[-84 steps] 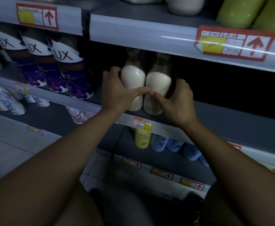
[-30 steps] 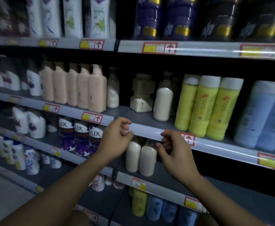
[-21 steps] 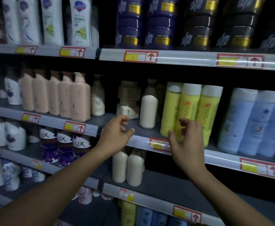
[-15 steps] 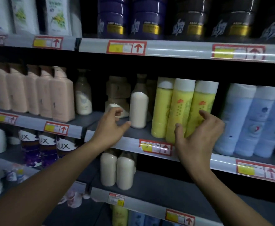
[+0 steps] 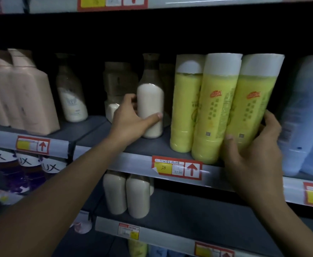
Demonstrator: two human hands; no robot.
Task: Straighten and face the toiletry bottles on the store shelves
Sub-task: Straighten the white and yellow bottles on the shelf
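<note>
We see the left hand [image 5: 131,121] curled around the lower body of a cream bottle [image 5: 150,110] with a dark neck, thumb across its front and fingers behind, so its grip is clamped on that bottle, which stands upright on the middle shelf [image 5: 148,145]. The right hand [image 5: 253,151] holds the rightmost yellow bottle [image 5: 252,106] of a row of three, thumb on its front low down and fingers wrapped round its right side; this bottle leans to the right at its top and touches the middle yellow bottle [image 5: 216,108], which in turn touches the left yellow bottle [image 5: 186,106]. All three stand at the shelf's front edge, just above a red and yellow price tag [image 5: 177,167]. To the left of the cream bottle we make out a small white jar [image 5: 112,111], a pale pump bottle [image 5: 71,93] and a group of pink bottles [image 5: 22,91]. Light blue bottles [image 5: 305,115] stand to the right of the yellow ones. On the shelf below, two cream bottles [image 5: 127,195] stand side by side, touching, and dark LUX bottles [image 5: 26,164] sit further left.
</note>
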